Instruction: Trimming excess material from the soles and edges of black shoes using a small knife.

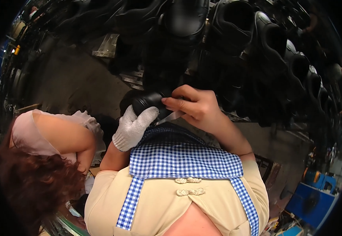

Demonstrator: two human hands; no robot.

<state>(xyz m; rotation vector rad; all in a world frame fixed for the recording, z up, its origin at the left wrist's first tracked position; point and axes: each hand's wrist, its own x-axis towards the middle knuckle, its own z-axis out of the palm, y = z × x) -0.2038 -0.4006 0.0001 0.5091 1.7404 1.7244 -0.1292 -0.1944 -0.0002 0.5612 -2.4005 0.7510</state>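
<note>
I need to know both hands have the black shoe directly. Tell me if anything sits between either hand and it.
Only the white knit glove on the left hand. The bare right hand touches the black shoe directly.

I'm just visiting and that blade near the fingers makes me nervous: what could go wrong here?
1. The bare right hand works a thin metal blade close to the gloved left hand; a slip could cut the glove or the fingers.
2. The black shoe is held in the air against the body, so it might twist or drop.
3. A co-worker's arm is close by and could get bumped.
</note>
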